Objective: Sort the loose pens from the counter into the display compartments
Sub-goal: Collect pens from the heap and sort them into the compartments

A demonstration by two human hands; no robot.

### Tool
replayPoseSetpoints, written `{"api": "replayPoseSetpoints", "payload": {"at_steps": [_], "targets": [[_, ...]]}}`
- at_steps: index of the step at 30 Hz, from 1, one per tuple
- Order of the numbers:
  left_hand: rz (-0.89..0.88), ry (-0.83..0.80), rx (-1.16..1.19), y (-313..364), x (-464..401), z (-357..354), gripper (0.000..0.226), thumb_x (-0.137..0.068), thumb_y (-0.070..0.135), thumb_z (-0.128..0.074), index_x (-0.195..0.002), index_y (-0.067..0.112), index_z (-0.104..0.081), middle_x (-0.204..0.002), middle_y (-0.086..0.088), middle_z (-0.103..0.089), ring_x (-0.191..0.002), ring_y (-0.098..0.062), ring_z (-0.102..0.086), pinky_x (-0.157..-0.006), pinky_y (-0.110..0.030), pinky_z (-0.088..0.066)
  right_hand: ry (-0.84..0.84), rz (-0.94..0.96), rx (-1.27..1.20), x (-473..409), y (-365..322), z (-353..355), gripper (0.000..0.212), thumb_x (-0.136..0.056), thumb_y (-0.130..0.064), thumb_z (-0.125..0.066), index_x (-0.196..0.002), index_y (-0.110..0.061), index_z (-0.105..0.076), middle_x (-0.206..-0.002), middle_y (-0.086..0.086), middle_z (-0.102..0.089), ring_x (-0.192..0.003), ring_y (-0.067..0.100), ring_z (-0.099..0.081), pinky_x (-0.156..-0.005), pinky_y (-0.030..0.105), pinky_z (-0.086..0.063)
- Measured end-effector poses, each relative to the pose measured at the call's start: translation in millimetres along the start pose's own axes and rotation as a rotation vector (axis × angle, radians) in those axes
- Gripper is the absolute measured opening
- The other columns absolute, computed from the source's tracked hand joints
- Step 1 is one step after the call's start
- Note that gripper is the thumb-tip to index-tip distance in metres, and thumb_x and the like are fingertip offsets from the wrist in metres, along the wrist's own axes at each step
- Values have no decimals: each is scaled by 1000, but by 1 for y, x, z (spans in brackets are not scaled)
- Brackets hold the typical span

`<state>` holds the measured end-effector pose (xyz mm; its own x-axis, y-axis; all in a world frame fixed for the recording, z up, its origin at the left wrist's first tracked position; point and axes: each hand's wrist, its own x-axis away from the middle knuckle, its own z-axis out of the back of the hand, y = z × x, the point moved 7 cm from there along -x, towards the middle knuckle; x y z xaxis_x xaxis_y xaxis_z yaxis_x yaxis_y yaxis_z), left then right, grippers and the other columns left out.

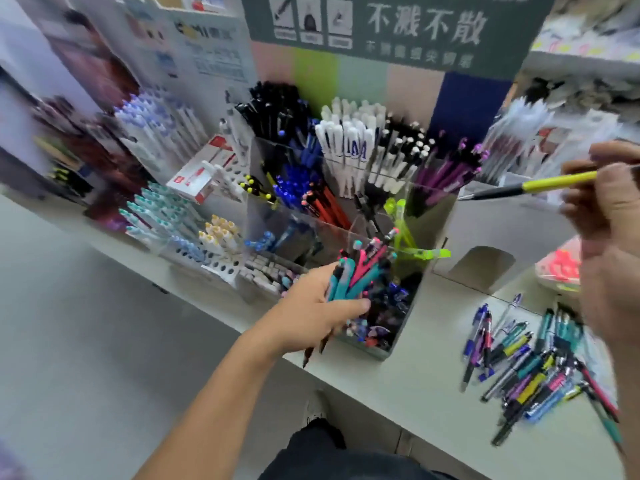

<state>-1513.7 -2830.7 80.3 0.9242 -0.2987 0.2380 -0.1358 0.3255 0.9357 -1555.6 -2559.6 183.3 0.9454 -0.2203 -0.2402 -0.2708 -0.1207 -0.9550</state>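
A clear acrylic pen display (367, 230) stands on the pale counter (415, 375), its compartments packed with black, white, blue, red and purple pens. My left hand (311, 317) grips a bundle of teal and pink pens (356, 275) just above the front compartment. My right hand (609, 209) is raised at the right edge and pinches a yellow and black pen (533, 188) that points left toward the display. A pile of loose pens (533, 362) lies on the counter at the lower right.
A white holed rack with teal and yellow capped pens (194, 230) and a red and white box (201, 171) stand left of the display. A green sign board (398, 29) rises behind. A pink item (561, 268) lies at the far right. The counter's front edge runs diagonally.
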Motion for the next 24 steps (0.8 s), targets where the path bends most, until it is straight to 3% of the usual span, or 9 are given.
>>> {"api": "replayPoseSetpoints", "payload": {"at_steps": [1, 3, 5, 9, 12, 14, 16, 20, 24], "targets": [[26, 65, 174, -8, 5, 13, 17, -96, 10, -66, -86, 16, -53, -60, 10, -50, -52, -12, -45, -52, -23, -41, -46, 44, 88, 0, -4, -19, 32, -90, -50, -65, -114, -28, -65, -104, -11, -74, -91, 5, -67, -85, 19, -51], [54, 213, 485, -25, 15, 36, 21, -99, 8, -59, -84, 13, -47, -57, 6, -41, -44, -10, -38, -42, -19, -34, -172, 87, 235, 11, -3, -71, 18, -98, -27, -62, -115, -21, -61, -104, -2, -76, -92, 14, -72, -81, 24, -56], [67, 368, 668, -42, 26, 56, 22, -100, 10, -56, -82, 14, -43, -58, 4, -36, -42, -8, -34, -39, -18, -31, -278, 129, 291, 28, 7, -121, 21, -99, -6, -60, -112, -22, -57, -101, 4, -77, -92, 17, -74, -78, 27, -58], [84, 585, 891, -76, 38, 96, 15, -101, 13, -54, -88, 17, -47, -62, 3, -36, -44, -8, -33, -39, -18, -32, -333, 200, 341, 26, 35, -199, 13, -98, -6, -64, -107, -14, -69, -99, 2, -74, -87, 18, -73, -79, 37, -61], [83, 527, 1006, -83, 36, 113, 12, -97, 17, -56, -91, 16, -46, -64, 3, -38, -44, -7, -35, -39, -18, -33, -371, 341, 493, 3, 44, -256, 15, -96, -10, -65, -108, -10, -73, -96, -2, -73, -87, 17, -70, -83, 39, -57], [84, 456, 1061, -80, 33, 116, 14, -90, 21, -60, -94, 14, -48, -64, 3, -40, -44, -8, -36, -39, -18, -33, -489, 423, 741, -13, 56, -292, 16, -94, -9, -65, -106, -7, -75, -101, 6, -70, -94, 23, -66, -88, 36, -51], [86, 378, 1113, -75, 30, 112, 18, -88, 23, -59, -100, 11, -52, -65, 2, -41, -44, -7, -35, -39, -17, -32, -634, 431, 1030, -22, 77, -319, 14, -94, -10, -66, -103, -5, -76, -103, 12, -66, -100, 31, -61, -89, 41, -47], [96, 322, 1082, -73, 29, 109, 25, -88, 25, -60, -107, 9, -53, -66, 3, -44, -43, -5, -36, -35, -15, -31, -659, 393, 1358, -30, 96, -342, 15, -84, 2, -72, -97, -5, -72, -98, 16, -70, -95, 40, -63, -74, 43, -53], [132, 361, 904, -79, 29, 112, 27, -80, 26, -69, -101, 14, -56, -65, 3, -52, -44, -4, -42, -35, -13, -33, -655, 375, 1452, -25, 110, -354, 23, -82, 9, -62, -95, -8, -70, -97, 16, -67, -91, 40, -65, -65, 39, -44]]}}
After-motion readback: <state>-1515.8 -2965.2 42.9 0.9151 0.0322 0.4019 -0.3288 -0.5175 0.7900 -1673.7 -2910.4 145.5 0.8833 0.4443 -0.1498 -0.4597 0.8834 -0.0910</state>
